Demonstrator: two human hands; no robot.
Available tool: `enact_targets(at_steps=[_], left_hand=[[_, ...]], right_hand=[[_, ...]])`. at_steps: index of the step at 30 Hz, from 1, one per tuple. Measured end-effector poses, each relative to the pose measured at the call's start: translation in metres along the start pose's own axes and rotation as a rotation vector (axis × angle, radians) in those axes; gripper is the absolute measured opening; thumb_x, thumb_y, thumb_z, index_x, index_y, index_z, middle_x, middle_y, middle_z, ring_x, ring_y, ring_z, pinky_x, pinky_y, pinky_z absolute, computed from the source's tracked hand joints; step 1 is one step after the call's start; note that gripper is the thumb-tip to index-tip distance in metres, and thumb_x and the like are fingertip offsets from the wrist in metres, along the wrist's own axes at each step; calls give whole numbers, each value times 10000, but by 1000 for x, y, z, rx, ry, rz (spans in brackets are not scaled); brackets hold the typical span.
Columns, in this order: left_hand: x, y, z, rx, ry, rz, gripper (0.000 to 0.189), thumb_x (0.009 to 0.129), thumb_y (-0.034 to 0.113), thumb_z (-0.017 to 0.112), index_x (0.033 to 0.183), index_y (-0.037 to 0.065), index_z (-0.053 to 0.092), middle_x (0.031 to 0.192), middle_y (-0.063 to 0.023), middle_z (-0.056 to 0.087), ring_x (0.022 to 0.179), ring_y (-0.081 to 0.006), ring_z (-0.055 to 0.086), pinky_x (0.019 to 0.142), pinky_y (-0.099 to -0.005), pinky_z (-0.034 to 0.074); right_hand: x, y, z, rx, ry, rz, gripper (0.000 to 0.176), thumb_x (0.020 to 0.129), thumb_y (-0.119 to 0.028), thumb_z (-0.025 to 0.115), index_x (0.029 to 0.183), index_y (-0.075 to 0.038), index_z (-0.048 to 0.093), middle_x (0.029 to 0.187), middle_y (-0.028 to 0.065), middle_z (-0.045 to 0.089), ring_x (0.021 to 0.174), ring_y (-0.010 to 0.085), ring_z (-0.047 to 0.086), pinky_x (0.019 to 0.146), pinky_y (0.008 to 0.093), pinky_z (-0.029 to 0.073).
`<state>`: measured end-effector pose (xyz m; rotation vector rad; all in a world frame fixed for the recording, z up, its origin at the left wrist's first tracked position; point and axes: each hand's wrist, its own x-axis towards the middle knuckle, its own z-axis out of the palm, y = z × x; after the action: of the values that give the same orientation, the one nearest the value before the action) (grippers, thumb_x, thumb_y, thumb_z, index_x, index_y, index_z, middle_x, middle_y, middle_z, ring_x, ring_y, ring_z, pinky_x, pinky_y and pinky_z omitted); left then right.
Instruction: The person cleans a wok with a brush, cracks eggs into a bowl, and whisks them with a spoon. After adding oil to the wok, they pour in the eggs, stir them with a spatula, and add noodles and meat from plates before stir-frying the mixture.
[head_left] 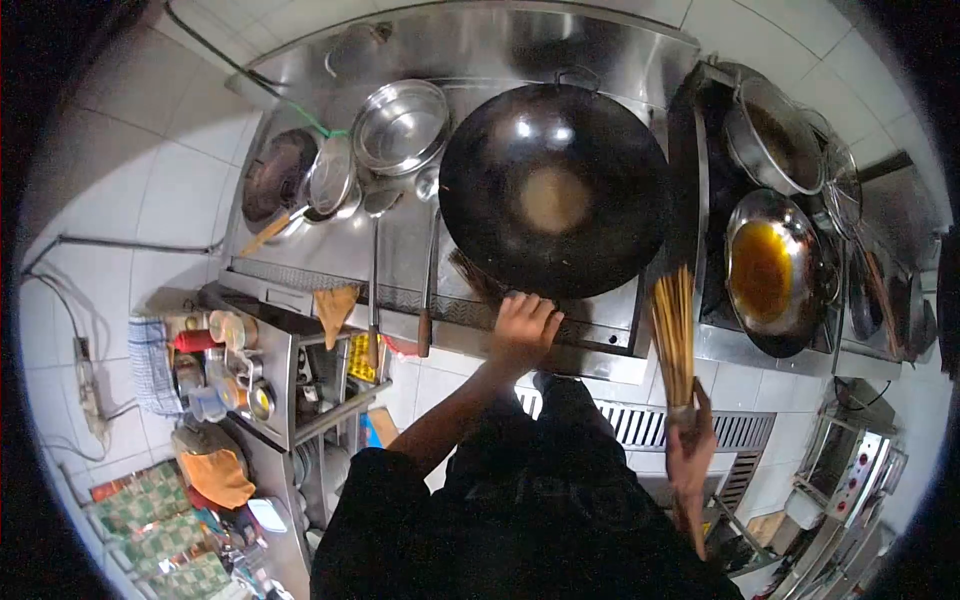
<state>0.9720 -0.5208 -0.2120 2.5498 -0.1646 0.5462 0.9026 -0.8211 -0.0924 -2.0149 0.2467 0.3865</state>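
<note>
A large black wok [600, 150] sits on the steel stove, with a small brownish pool [553, 200] at its bottom. At its near rim, my left hand [526, 328] is closed on the wok's edge; whether a handle lies beneath the fingers is hidden. Off to the wok's right, my right hand [692, 445] grips the bound lower end of a bamboo wok brush [674, 335]. The brush's sticks point up, away from me, and are apart from the wok.
Left of the wok are a steel basin [402, 125], a strainer [331, 175] and two long-handled ladles. On the right burner stands a steel wok [772, 270] of amber liquid, with a steel pot [775, 135] behind. A shelf unit [300, 400] with jars stands at left.
</note>
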Motion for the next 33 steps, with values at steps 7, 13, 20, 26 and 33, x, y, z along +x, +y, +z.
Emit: enact_targets(at_steps=[7, 13, 20, 26, 33], left_hand=[[3, -5, 3, -69, -24, 4, 138, 837, 171, 644, 820, 51, 578, 791, -104, 536, 812, -288, 536, 719, -421, 414], [2, -14, 4, 14, -206, 24, 164, 877, 183, 594, 927, 29, 623, 836, -127, 587, 853, -289, 543, 790, -416, 401], [-6, -30, 1, -65, -295, 13, 154, 872, 180, 590, 895, 30, 620, 842, -124, 594, 864, -284, 536, 813, -422, 404], [1, -36, 0, -140, -190, -9, 139, 859, 179, 599, 853, 40, 603, 826, -121, 591, 855, -274, 536, 800, -429, 385], [0, -38, 2, -142, -259, -1, 159, 846, 191, 603, 831, 33, 604, 796, -130, 599, 831, -285, 548, 794, -447, 377]], right_hand=[[128, -100, 28, -882, -162, -331, 510, 864, -220, 633, 1321, -26, 515, 1044, 251, 641, 896, 389, 634, 762, 406, 526], [278, -102, 182, -1143, -107, -642, 315, 797, -207, 637, 1032, 2, 634, 800, 194, 670, 739, 372, 675, 661, 426, 558], [210, -114, 178, -1256, -240, -717, 187, 772, -137, 608, 900, -12, 659, 851, 181, 667, 842, 337, 671, 765, 424, 556], [267, -83, 202, -1240, -36, -776, 192, 729, -188, 686, 839, -44, 624, 771, 196, 623, 722, 364, 650, 652, 432, 548], [212, -76, 154, -1386, -151, -655, 127, 765, -146, 623, 815, -33, 652, 797, 181, 656, 752, 343, 672, 681, 429, 554]])
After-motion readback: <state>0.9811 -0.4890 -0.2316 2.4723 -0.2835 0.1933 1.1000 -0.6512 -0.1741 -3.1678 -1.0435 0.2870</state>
